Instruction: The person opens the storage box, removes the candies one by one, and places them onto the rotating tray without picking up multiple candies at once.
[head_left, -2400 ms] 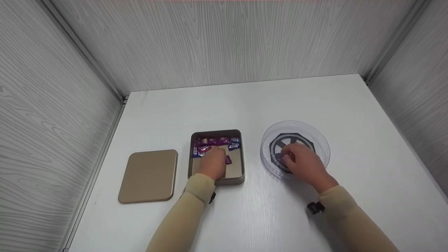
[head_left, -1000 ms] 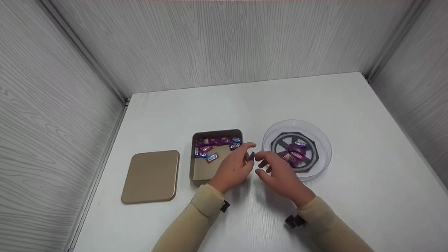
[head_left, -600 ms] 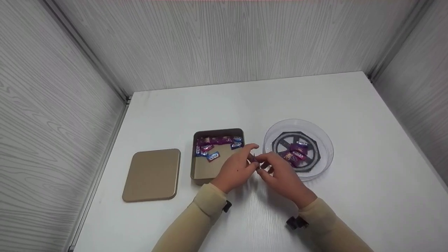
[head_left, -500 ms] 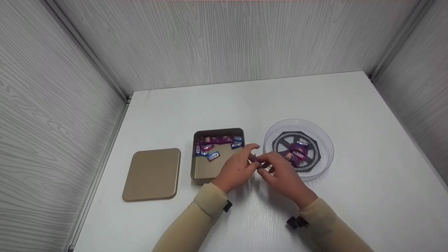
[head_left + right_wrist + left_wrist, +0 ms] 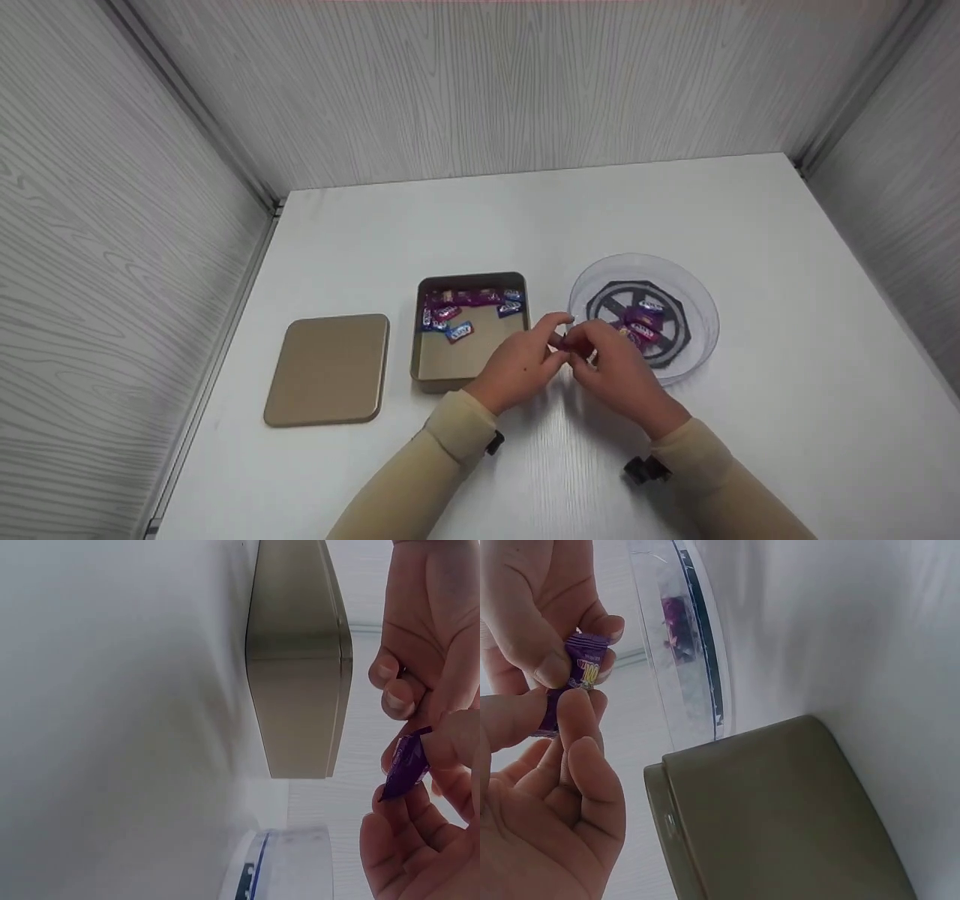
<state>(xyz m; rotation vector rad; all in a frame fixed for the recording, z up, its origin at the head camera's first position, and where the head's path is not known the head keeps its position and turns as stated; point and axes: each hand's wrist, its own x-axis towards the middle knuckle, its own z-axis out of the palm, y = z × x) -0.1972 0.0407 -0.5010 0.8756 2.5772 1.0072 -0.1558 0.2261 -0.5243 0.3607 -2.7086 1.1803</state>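
Hands (image 5: 525, 364) (image 5: 615, 371) meet beside the tin (image 5: 469, 373): you pinch one purple candy (image 5: 574, 682) from both ends, evidently transferring it.

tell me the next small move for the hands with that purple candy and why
Probably the left hand lets go so the right hand can carry the purple candy across to the clear dish. Both hands pinch the one wrapped candy between the open tin and the dish, and a few candies already lie in the dish.
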